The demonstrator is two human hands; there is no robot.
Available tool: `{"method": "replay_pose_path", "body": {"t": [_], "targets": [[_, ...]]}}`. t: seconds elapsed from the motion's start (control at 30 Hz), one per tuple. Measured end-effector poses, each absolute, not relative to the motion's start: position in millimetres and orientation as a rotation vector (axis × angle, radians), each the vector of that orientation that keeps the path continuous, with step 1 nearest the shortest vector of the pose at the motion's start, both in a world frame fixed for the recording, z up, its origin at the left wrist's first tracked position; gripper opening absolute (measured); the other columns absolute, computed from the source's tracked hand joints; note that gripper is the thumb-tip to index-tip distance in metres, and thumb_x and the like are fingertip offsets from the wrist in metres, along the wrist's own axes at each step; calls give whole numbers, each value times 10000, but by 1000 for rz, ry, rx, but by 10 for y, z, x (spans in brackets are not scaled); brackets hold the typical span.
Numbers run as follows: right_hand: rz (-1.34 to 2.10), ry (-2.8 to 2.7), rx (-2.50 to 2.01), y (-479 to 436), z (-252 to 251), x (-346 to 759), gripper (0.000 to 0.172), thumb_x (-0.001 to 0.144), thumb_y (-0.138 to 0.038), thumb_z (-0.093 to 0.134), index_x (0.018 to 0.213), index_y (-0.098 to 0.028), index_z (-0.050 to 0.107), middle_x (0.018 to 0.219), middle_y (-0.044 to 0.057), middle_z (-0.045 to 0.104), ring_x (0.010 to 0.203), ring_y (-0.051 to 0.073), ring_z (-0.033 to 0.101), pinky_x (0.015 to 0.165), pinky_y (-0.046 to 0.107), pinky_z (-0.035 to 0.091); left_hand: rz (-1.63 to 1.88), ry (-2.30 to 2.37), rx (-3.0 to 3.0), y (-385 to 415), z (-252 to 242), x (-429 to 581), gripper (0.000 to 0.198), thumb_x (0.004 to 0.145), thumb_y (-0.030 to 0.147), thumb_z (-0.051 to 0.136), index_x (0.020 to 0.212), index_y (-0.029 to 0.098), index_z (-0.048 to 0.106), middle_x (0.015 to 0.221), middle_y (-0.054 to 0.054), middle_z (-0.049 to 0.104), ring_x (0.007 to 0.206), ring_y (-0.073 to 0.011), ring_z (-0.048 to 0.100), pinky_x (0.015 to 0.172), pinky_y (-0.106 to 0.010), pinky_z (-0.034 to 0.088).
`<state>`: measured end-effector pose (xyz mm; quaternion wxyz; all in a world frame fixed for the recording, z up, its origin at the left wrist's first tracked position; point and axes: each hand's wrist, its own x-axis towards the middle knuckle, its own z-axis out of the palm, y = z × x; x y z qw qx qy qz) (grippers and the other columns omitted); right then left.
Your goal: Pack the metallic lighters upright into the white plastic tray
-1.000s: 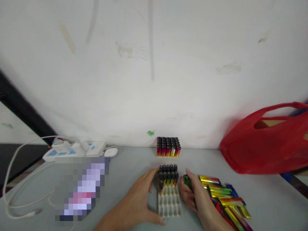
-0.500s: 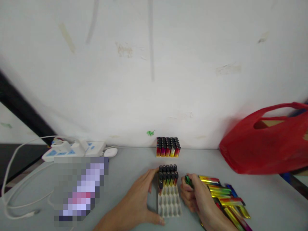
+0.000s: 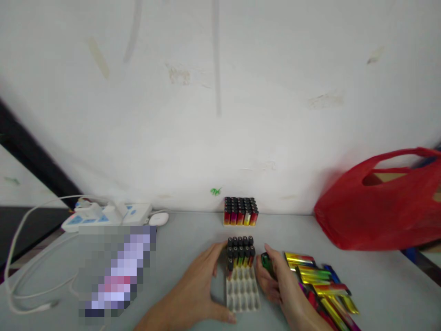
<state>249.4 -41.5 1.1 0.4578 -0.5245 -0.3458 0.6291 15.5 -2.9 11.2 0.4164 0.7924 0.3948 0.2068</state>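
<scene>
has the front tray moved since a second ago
No, the front tray shows no visible shift either way against the green mark on the wall.

The grey table (image 3: 189, 230) carries a tray (image 3: 243, 296), loose shiny pieces (image 3: 330, 289), power strip (image 3: 138, 214) and red bag (image 3: 379, 207).

Tray (image 3: 242, 295) before packed block (image 3: 240, 216); loose pieces (image 3: 331, 288) right, power strip (image 3: 137, 213) left.

You face loose pieces (image 3: 332, 289) with a glossy, metallic finish, a tray (image 3: 243, 302) probably of plastic, a smooth matt surface (image 3: 193, 230), a scuffed matt wall (image 3: 275, 115) and a wrinkled, cloth-like bag (image 3: 379, 216).
</scene>
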Motion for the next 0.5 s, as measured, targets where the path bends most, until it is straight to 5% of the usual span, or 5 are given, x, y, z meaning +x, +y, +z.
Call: {"method": "replay_pose_path", "body": {"t": [0.3,0.5], "targets": [[1537,-984,-1330,-412,16,2466,776,901,-885,480,481,-234,525,421,-29,386,428,122,358,509,284,267,500,975,1989,-40,171,159,1263,667,543,1018,1724,301,372,1576,-155,571,1269,-402,605,1022,-478,549],[1618,-846,-1236,-443,67,2443,746,817,-920,591,532,-258,397,478,-80,282,454,98,253,489,267,224,511,985,1982,-33,148,155,1328,637,572,1037,1737,307,342,1583,-158,556,1308,-416,578,1060,-495,528]]}}
